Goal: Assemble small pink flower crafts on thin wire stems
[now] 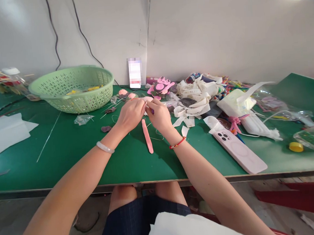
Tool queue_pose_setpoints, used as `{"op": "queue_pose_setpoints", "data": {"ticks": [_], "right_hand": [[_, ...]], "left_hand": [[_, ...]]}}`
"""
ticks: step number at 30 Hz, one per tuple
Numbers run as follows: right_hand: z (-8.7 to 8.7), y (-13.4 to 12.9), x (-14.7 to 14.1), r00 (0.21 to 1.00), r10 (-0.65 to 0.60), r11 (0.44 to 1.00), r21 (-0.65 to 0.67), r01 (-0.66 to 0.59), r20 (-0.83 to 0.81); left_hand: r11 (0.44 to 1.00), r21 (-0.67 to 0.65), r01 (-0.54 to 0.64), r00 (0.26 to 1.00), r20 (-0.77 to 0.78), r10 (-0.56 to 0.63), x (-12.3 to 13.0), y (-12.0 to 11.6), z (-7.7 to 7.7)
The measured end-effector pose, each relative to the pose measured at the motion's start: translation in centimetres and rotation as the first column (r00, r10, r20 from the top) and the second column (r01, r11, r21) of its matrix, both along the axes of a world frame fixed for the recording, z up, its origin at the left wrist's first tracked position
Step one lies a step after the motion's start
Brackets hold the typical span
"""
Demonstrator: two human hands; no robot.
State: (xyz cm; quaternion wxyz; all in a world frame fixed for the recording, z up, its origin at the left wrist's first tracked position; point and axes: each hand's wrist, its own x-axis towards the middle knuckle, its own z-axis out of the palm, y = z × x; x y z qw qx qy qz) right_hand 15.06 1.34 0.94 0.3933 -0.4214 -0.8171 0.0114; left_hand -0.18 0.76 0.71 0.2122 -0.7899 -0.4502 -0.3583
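My left hand and my right hand meet above the middle of the table, fingertips pinched together. Whatever sits between the fingers is too small and too covered to name. A long pink strip with rounded ends shows just below the hands; I cannot tell if it touches them. Thin pale thread loops beside the right wrist. Behind the fingers are pale pink rounded pieces. A dark purple-grey oval piece lies left of my left hand.
A green basket stands back left, near a lit phone against the wall. White cloth strips and pink cut shapes pile up behind and right. A pink phone lies at front right, white paper at left.
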Motion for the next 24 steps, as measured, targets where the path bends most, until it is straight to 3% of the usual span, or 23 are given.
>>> {"op": "queue_pose_setpoints", "data": {"ticks": [4,7,10,13,15,19,24], "right_hand": [[0.2,0.0,-0.1,0.999,-0.048,0.999,-0.016,0.048,0.002],[0.1,0.2,-0.1,0.999,-0.050,0.997,-0.052,0.049,-0.017],[0.2,0.5,-0.1,0.993,-0.040,0.995,-0.093,0.029,-0.114],[0.5,0.8,0.1,0.952,-0.056,0.989,-0.149,0.010,-0.301],[0.6,0.9,0.2,0.914,-0.042,0.976,-0.211,-0.049,-0.404],[0.6,1.0,0.3,0.882,0.011,0.949,-0.272,-0.158,-0.471],[0.5,1.2,0.6,0.854,0.067,0.923,-0.293,-0.249,-0.516]], "left_hand": [[0.999,-0.020,0.040,0.996,-0.080,-0.041,-0.2,0.0,0.3],[0.996,-0.081,0.038,0.998,-0.049,-0.042,0.1,-0.4,0.2],[0.991,-0.118,0.059,0.982,0.183,-0.036,0.4,-0.7,0.0],[0.998,-0.067,0.013,0.863,0.504,0.022,0.3,-0.5,0.0],[0.996,-0.084,0.023,0.774,0.632,0.035,0.2,-0.1,0.0],[0.957,-0.233,0.172,0.692,0.720,0.051,0.2,0.6,-0.4],[0.931,-0.265,0.252,0.665,0.746,0.032,0.3,0.8,-0.6]]}}
